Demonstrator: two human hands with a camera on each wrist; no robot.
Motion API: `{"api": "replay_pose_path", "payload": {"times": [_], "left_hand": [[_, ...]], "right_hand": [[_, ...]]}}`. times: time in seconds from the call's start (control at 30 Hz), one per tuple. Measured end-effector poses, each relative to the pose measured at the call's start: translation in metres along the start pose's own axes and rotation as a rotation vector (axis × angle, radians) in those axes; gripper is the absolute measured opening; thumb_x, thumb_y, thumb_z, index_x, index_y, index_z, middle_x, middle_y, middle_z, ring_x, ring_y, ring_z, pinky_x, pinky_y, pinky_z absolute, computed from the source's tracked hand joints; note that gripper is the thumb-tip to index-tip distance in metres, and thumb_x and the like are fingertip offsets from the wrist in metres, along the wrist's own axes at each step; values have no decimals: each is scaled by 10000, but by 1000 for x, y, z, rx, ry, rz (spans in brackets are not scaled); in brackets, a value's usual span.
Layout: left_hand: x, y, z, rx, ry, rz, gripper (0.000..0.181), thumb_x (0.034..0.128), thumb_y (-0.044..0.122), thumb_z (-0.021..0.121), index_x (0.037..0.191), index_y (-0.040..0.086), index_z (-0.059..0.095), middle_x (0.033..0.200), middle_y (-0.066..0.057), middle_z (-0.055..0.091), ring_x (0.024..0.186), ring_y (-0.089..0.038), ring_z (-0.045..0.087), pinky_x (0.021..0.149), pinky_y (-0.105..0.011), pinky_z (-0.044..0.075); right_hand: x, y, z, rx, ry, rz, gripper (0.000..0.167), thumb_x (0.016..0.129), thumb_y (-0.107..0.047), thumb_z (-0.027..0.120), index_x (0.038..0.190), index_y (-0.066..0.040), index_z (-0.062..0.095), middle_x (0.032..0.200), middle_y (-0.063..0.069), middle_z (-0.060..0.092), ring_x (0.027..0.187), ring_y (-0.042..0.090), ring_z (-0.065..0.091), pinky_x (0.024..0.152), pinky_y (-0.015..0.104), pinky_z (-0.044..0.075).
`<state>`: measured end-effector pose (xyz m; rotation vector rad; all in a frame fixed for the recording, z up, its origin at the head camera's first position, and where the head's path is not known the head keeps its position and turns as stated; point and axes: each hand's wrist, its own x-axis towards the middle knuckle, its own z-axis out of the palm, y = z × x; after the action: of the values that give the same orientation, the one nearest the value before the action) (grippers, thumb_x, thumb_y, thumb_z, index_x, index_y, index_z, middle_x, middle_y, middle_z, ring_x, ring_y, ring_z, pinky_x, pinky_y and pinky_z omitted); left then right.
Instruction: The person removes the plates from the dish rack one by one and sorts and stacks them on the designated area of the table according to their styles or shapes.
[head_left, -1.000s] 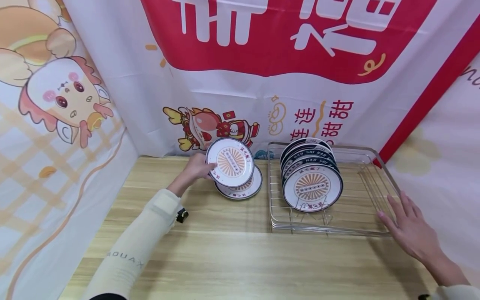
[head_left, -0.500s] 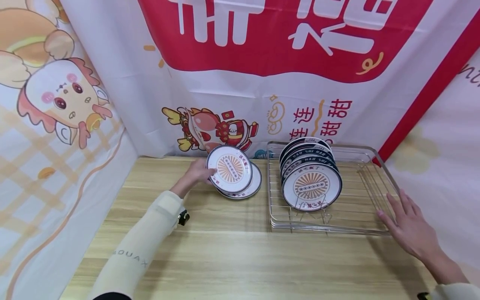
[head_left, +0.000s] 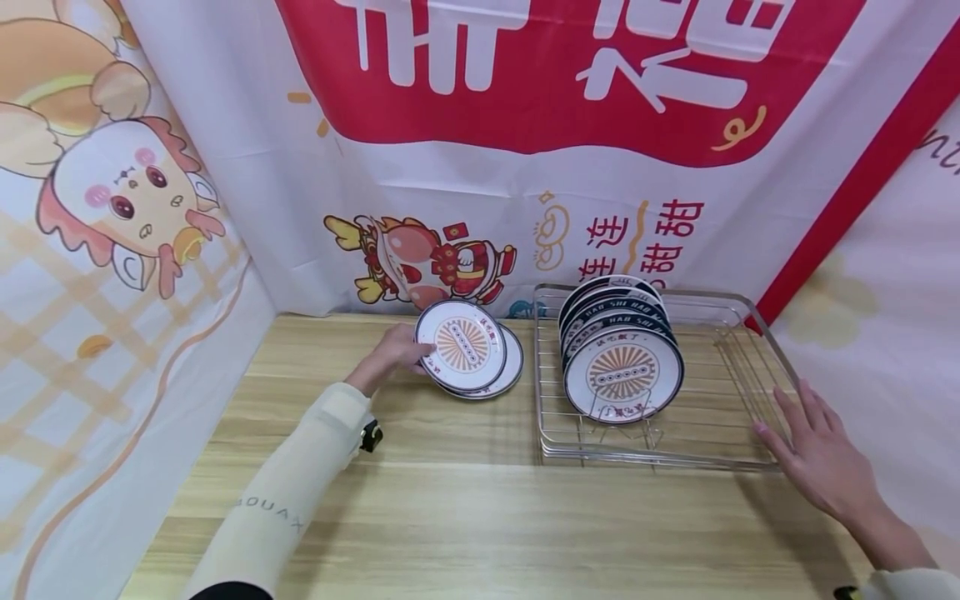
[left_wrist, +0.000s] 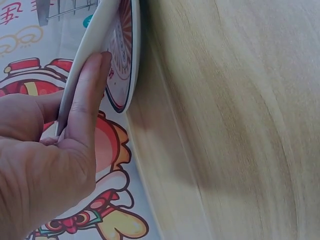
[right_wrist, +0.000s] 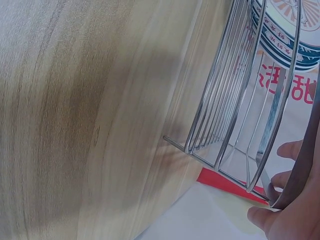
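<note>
My left hand (head_left: 393, 348) pinches the left edge of a small white plate (head_left: 461, 346) with a dark rim and an orange sunburst print. In the left wrist view this plate (left_wrist: 82, 70) stands between thumb and fingers. Beneath it in the head view, another similar plate (head_left: 510, 367) shows partly, lying on the table; whether more lie below is hidden. My right hand (head_left: 828, 462) rests at the front right corner of a wire dish rack (head_left: 720, 460). Its fingers lie fairly straight across the rim (right_wrist: 300, 175).
Several matching plates (head_left: 622, 375) stand upright in a row in the rack's left part, with dark bands on their backs. A white and red printed cloth (head_left: 450, 183) hangs behind the wooden table (head_left: 480, 525). Another printed cloth (head_left: 135, 333) covers the left side.
The held plate has come down and slightly toward me, over the plate below, with my left hand still pinching it. My right hand and the rack have stayed put.
</note>
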<state>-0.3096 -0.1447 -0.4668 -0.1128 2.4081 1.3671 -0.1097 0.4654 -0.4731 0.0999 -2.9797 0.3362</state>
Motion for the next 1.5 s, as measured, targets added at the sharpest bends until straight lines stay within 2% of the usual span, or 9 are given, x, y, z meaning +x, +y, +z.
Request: {"api": "replay_pose_path", "payload": {"times": [0.23,0.47,0.57,0.63,0.8,0.9,1.0,1.27,1.5], "left_hand": [[4,-2,1,-50,-26,-21,205,1042,93,652,1151,-80,640,822,-117,726,639,-154,708,862,-447,626],[7,-7,0,-91,-95,-123,320,1042,153,679,1258,-51,559,785,-133,735,577,-182,728,708,-357,642],[6,-10,0,-55,-106,-126,330,1049,193,677,1255,-38,561,756,-116,726,543,-155,700,612,-297,618],[5,-12,1,-16,-100,-102,323,1047,204,679,1235,-38,576,734,-104,715,527,-142,678,569,-272,594],[2,-11,3,176,-64,-29,323,1042,279,691,1172,-3,600,728,-94,714,553,-160,681,547,-267,558],[2,-10,4,312,-47,-43,345,1035,368,693,1091,32,638,724,-80,726,585,-178,701,548,-264,523],[3,-9,5,395,-44,-59,373,1027,426,687,1019,54,666,716,-71,732,603,-190,714,545,-266,487],[1,-12,9,429,-35,-90,412,1016,484,681,982,73,681,746,-79,746,620,-192,724,631,-305,520],[4,-16,16,466,-19,-98,435,1015,515,664,960,84,681,715,-72,732,581,-174,695,580,-281,471]], "right_hand": [[1,1,0,-7,2,-2,740,1111,-423,485,1643,25,231,1725,320,7,1555,583,78,905,870,341],[1,2,0,1,13,0,734,1111,-416,487,1641,26,236,1731,302,-13,1550,589,87,897,873,338],[1,1,1,7,18,-2,728,1110,-408,493,1638,28,245,1732,301,-10,1552,585,89,918,870,327],[1,1,2,8,23,-4,725,1110,-406,496,1637,26,249,1734,298,-5,1554,580,94,926,867,323],[0,3,3,10,30,-5,732,1107,-410,502,1641,20,244,1737,292,-6,1556,576,92,915,869,326],[1,4,3,6,22,-2,743,1107,-418,501,1643,22,235,1732,303,0,1562,570,77,916,864,330],[2,5,3,1,8,3,753,1109,-426,498,1643,29,224,1726,318,7,1569,561,55,928,855,331],[2,4,3,4,2,4,762,1108,-432,501,1641,37,224,1719,332,24,1573,555,53,948,845,325],[2,2,2,-4,-5,13,764,1112,-444,487,1634,49,227,1713,344,25,1569,562,54,951,845,329]]}}
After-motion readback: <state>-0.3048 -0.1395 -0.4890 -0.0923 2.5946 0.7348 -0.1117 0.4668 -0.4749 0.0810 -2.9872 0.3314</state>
